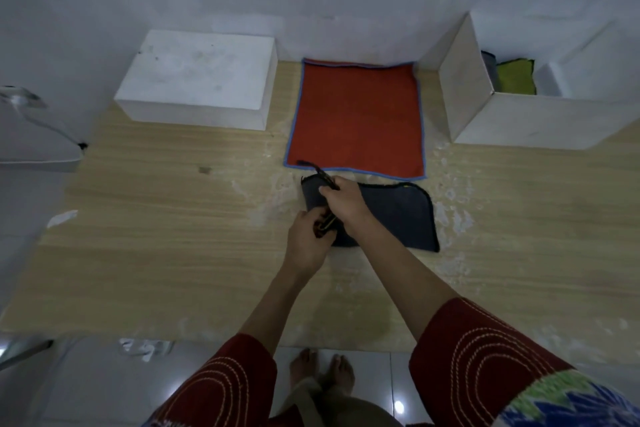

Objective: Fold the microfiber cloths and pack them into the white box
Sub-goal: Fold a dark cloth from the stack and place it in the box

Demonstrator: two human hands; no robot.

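I look down over two bare forearms reaching across a pale wooden desk [138,218]. Both hands meet on a dark grey cloth [398,218] lying on the desk, with most of its fabric spreading out to the right of them.

The left hand [308,236] pinches the cloth's nearer left edge, where several layers seem bunched together. The right hand [346,201] pinches the same edge just beyond it, fingers curled round a lifted corner.

Just past the hands, a red cloth [356,118] with a blue hem lies spread flat and unfolded. Far to the right of the hands stands an open white box [519,121]; a green cloth [516,76] and something grey show inside. I judge this to be the packing box. Beyond and to the left of the hands sits a closed white box [197,80].

I expect the grey cloth to be light, soft and limp. It sags wherever it is unsupported and its plush surface clings rather than slips. I judge corners and hemmed edges the best places to grasp, one per hand. Pressing flat on the desk should hold each fold, and a folded cloth should be carried by its stacked edges.
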